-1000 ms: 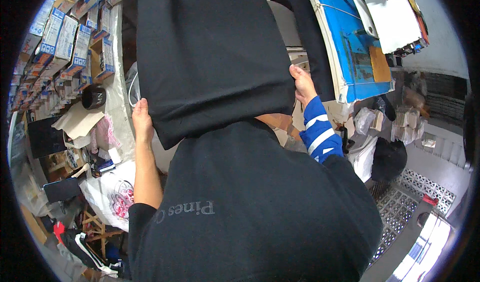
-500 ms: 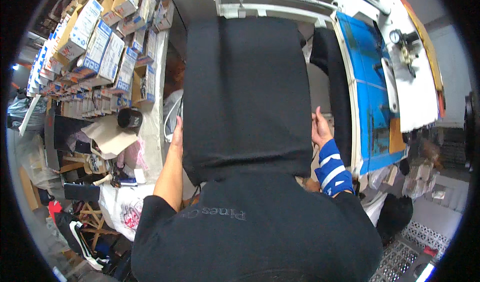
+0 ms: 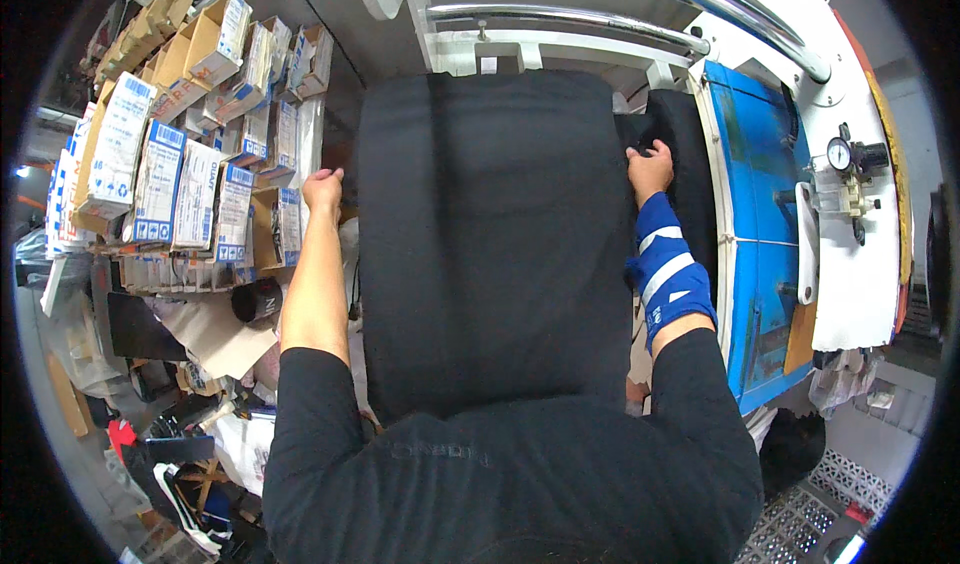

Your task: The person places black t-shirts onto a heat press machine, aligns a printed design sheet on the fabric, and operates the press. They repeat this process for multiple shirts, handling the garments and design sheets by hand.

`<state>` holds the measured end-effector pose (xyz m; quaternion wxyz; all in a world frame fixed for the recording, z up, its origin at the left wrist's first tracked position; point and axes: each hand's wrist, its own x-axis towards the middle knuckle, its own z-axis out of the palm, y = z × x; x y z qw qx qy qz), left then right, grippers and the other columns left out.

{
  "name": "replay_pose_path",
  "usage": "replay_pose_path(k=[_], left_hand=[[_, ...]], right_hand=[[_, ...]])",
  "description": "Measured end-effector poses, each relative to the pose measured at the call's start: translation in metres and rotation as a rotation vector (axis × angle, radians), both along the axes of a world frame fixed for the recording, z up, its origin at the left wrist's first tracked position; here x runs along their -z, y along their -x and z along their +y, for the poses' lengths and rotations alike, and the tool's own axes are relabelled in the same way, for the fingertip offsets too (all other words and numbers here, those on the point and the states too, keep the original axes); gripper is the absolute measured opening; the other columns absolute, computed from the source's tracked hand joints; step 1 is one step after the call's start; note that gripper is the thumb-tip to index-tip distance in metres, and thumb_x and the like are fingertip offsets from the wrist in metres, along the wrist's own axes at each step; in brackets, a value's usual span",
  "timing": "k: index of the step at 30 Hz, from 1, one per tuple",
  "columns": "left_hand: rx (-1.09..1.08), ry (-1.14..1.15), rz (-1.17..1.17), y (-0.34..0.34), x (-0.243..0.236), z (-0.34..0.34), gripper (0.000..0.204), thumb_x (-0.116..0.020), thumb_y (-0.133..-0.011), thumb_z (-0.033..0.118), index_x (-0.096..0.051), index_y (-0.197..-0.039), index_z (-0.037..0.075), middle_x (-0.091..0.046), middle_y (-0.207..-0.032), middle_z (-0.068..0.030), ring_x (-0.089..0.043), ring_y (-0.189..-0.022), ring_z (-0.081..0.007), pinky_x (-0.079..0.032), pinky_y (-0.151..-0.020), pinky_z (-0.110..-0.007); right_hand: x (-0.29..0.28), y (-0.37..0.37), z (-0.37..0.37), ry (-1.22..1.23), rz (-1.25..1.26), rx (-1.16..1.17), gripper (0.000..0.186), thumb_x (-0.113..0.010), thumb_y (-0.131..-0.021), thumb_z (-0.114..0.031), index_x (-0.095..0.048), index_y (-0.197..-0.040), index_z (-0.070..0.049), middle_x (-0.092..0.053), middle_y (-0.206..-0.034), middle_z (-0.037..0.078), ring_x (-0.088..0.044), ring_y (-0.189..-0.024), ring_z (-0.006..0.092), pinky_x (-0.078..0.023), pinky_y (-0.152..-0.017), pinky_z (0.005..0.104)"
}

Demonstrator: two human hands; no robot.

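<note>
A large black piece of fabric (image 3: 485,234) is stretched out flat in front of me, hanging down toward my chest. My left hand (image 3: 323,190) grips its left edge near the top. My right hand (image 3: 650,169), with a blue and white striped band around the wrist, grips its right edge near the top. Both arms are extended forward. The cloth hides whatever surface lies under it.
Shelves of white and blue cardboard boxes (image 3: 175,179) fill the left. Curved metal rails (image 3: 640,4) run across the top. A blue panel (image 3: 762,234) and a white machine part with a pressure gauge (image 3: 842,154) stand at the right. Bags and clutter lie lower left.
Both hands have pushed the black fabric up and forward, away from my body, so it now lies spread out higher; my arms have straightened.
</note>
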<state>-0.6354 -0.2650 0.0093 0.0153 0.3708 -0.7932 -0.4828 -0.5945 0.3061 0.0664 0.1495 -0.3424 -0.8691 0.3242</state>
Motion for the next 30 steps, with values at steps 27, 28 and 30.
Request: replay_pose_path(k=[27, 28, 30], left_hand=[[1.042, 0.681, 0.734, 0.011, -0.130, 0.207, 0.037, -0.064, -0.092, 0.029, -0.066, -0.122, 0.007, -0.064, -0.126, -0.0148, -0.058, -0.120, -0.0346, -0.041, -0.107, -0.052], [0.978, 0.810, 0.677, 0.009, -0.126, 0.202, 0.038, -0.064, -0.093, 0.032, -0.065, -0.123, 0.008, -0.063, -0.127, -0.0131, -0.056, -0.122, -0.0332, -0.039, -0.109, -0.053], [0.901, 0.993, 0.439, 0.016, -0.123, 0.173, 0.048, -0.058, -0.096, 0.045, -0.062, -0.132, 0.014, -0.059, -0.136, -0.0090, -0.052, -0.129, -0.0303, -0.033, -0.113, -0.058]], right_hand=[[-0.056, 0.045, -0.166, -0.677, 0.247, -1.022, 0.054, -0.053, -0.094, -0.050, -0.061, -0.132, -0.012, -0.058, -0.141, 0.012, -0.050, -0.133, 0.0329, -0.034, -0.111, 0.0603], [-0.057, 0.047, -0.164, -0.687, 0.155, -1.024, 0.059, -0.048, -0.096, -0.056, -0.057, -0.139, -0.016, -0.054, -0.147, 0.010, -0.045, -0.138, 0.0319, -0.029, -0.113, 0.0642], [-0.061, 0.057, -0.123, -0.702, -0.003, -0.875, 0.062, -0.045, -0.097, -0.060, -0.056, -0.142, -0.019, -0.051, -0.151, 0.008, -0.042, -0.142, 0.0314, -0.024, -0.116, 0.0649]])
